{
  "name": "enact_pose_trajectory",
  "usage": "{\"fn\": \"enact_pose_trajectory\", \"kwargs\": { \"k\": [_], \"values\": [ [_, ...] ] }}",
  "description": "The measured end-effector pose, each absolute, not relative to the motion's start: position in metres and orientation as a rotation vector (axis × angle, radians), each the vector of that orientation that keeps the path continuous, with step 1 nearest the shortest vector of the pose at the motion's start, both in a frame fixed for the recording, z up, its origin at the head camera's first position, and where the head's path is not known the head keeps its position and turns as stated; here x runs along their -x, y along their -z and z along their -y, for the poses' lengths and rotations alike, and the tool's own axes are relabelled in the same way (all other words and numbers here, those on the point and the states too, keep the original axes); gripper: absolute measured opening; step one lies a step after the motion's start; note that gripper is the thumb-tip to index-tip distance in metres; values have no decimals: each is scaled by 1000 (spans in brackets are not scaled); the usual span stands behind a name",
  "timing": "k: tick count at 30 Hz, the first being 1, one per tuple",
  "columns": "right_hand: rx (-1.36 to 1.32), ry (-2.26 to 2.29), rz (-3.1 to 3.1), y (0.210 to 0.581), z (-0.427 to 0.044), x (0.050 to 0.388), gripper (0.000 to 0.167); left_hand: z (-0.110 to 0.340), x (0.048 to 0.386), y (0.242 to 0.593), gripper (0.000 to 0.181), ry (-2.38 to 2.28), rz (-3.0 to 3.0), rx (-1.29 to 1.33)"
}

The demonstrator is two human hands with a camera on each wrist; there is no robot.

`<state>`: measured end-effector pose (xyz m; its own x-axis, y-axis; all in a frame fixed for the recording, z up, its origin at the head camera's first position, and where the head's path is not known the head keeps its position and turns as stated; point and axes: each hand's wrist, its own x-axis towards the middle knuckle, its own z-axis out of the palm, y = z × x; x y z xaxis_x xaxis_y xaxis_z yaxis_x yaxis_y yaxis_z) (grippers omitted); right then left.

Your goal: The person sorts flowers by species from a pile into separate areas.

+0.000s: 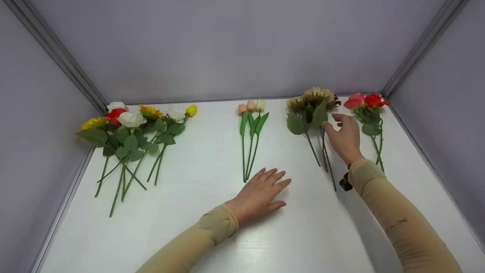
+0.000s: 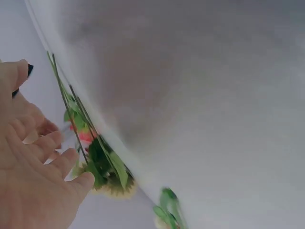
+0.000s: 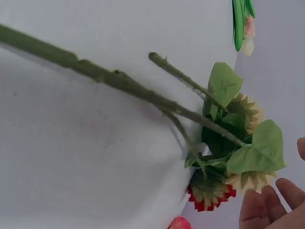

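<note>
Beside the pale sunflower-like flowers and their green leaves, the right hand is held with bent, parted fingers and nothing visibly gripped. In the right wrist view its fingertips are close to the pale flower heads; a dark red flower lies among them. Whether the hand touches a leaf, I cannot tell. The left hand is spread, palm down, near the stem ends of three tulips, holding nothing. In the left wrist view the left hand shows extended fingers.
On the left of the white table lie white, red and yellow flowers with overlapping stems, and a yellow tulip. Pink and red roses lie at the far right. Grey panels stand around the table's back and sides.
</note>
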<state>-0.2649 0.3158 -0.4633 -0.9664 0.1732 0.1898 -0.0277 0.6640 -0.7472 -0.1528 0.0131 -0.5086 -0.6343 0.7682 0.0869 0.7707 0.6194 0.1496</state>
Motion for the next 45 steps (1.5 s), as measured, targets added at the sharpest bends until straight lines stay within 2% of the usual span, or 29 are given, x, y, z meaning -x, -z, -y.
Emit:
{"fn": "enact_pose_trajectory", "kwargs": {
  "k": [5, 10, 17, 22, 26, 30, 34, 42, 45],
  "values": [
    [-229, -898, 2615, 460, -280, 260, 45, 32, 169, 509, 60, 337, 2873, 1109],
    [-574, -732, 2597, 467, -233, 248, 36, 96, 188, 506, 51, 463, 2889, 773],
    [-895, -602, 2713, 480, -163, 225, 43, 204, 209, 489, 37, 787, 2815, 117],
    [-1132, -384, 2761, 489, -113, 212, 49, 271, 208, 480, 39, 926, 2725, -313],
    [-1301, -278, 2713, 493, -75, 203, 50, 309, 201, 482, 43, 1013, 2663, -604],
    [-1426, -259, 2621, 496, -43, 193, 47, 333, 194, 491, 48, 1087, 2689, -749],
    [-1458, -269, 2560, 497, -28, 185, 46, 342, 193, 497, 54, 1114, 2796, -750],
    [-1404, -257, 2547, 503, -33, 185, 42, 340, 198, 498, 69, 1103, 2895, -833],
    [-1376, -257, 2570, 505, -38, 186, 42, 337, 201, 497, 68, 1160, 2877, -862]
  ]
}}
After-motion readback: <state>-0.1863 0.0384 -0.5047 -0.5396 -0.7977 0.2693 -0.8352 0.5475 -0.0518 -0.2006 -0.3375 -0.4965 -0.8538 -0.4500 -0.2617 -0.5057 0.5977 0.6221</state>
